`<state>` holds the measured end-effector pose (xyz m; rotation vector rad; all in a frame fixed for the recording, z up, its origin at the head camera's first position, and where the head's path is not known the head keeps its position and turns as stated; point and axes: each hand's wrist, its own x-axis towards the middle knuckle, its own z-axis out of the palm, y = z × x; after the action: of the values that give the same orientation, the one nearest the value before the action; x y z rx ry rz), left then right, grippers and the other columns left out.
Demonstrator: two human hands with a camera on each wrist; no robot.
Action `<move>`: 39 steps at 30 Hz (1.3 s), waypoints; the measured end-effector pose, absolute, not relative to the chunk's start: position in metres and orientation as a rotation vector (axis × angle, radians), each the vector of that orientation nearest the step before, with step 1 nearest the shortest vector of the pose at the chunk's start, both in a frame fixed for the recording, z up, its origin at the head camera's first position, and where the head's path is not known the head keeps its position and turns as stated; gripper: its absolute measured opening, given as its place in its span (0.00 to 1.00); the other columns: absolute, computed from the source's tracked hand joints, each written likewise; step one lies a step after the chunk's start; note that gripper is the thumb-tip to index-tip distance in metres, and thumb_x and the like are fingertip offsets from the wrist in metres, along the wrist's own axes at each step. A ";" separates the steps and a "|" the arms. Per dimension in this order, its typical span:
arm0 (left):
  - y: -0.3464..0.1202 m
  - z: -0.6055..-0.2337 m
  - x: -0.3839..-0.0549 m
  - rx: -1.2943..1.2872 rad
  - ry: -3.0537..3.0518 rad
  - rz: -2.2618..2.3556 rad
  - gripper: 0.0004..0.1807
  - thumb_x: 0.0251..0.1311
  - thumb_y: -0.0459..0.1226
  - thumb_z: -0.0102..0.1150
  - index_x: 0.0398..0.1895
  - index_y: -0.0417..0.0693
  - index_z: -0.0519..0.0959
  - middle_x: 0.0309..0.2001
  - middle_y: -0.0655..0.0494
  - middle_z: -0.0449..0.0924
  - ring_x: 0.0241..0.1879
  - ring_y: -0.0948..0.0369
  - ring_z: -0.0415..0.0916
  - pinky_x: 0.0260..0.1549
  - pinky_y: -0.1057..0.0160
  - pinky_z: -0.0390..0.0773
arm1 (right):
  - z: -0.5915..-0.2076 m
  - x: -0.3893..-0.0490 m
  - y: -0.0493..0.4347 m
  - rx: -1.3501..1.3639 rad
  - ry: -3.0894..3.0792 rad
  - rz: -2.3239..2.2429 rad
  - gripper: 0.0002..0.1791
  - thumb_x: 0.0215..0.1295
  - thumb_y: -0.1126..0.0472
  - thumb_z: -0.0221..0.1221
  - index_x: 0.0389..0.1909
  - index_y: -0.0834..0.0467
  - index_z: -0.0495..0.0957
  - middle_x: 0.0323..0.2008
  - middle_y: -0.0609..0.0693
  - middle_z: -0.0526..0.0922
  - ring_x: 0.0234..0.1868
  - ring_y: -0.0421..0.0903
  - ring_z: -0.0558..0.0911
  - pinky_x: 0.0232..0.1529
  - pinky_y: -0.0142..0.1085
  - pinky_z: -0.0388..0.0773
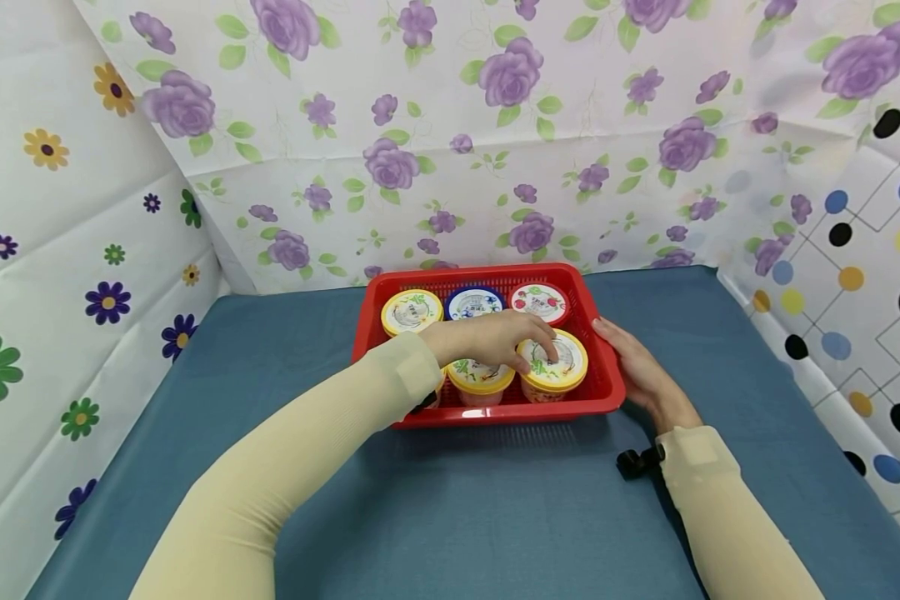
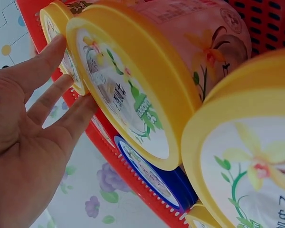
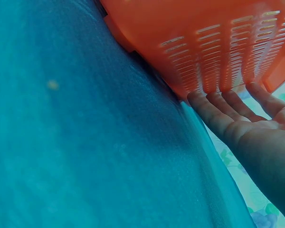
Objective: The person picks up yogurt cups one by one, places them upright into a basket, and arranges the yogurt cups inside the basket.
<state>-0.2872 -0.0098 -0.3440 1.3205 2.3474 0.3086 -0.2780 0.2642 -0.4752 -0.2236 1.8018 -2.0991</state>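
A red plastic basket (image 1: 510, 415) holds two rows of lidded tubs. My left hand (image 1: 487, 337) reaches across it, its fingertips on the lid of the front right yellow-lidded tub (image 1: 562, 367). The left wrist view shows that hand (image 2: 33, 114) with spread fingers at the yellow lids. Beside it stands the front middle yellow-lidded tub (image 1: 482, 382); the front left one is mostly hidden by my wrist. At the back are a yellow-lidded tub (image 1: 411, 311), a blue-lidded one (image 1: 474, 301) and a red-lidded one (image 1: 540, 302). My right hand (image 1: 641, 371) touches the basket's right side, fingers extended along the slotted wall (image 3: 213, 52).
The basket sits on a blue cloth-covered table (image 1: 480, 508), near its back edge. A flowered white sheet (image 1: 450, 125) hangs behind, with patterned sheets at the left (image 1: 60, 275) and right (image 1: 855, 333). A black wrist strap piece (image 1: 633, 463) sticks out from the right sleeve.
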 end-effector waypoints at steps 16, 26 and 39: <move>-0.010 -0.343 -0.285 1.304 2.363 0.312 0.23 0.69 0.34 0.67 0.66 0.55 0.81 0.75 0.53 0.69 0.77 0.56 0.60 0.75 0.55 0.61 | -0.475 -0.278 0.264 -0.238 1.788 -2.106 0.36 0.84 0.43 0.44 0.83 0.54 0.50 0.59 0.46 0.81 0.53 0.43 0.86 0.50 0.44 0.86; -0.010 -0.342 -0.285 1.317 2.355 0.308 0.23 0.70 0.34 0.66 0.66 0.55 0.81 0.76 0.52 0.68 0.77 0.56 0.59 0.75 0.55 0.60 | -0.474 -0.278 0.264 -0.225 1.787 -2.107 0.36 0.84 0.43 0.45 0.83 0.54 0.49 0.59 0.45 0.82 0.53 0.43 0.86 0.50 0.43 0.86; -0.020 -0.333 -0.288 1.318 2.362 0.446 0.20 0.74 0.34 0.60 0.67 0.49 0.81 0.76 0.45 0.66 0.73 0.52 0.65 0.69 0.58 0.69 | -0.474 -0.277 0.266 -0.283 1.739 -2.138 0.33 0.85 0.44 0.43 0.81 0.55 0.53 0.57 0.46 0.83 0.52 0.43 0.87 0.49 0.42 0.86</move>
<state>-0.2880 -0.0196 -0.3326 1.3181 2.3616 0.4460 -0.2767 0.2660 -0.4737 -0.2830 1.7389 -2.1376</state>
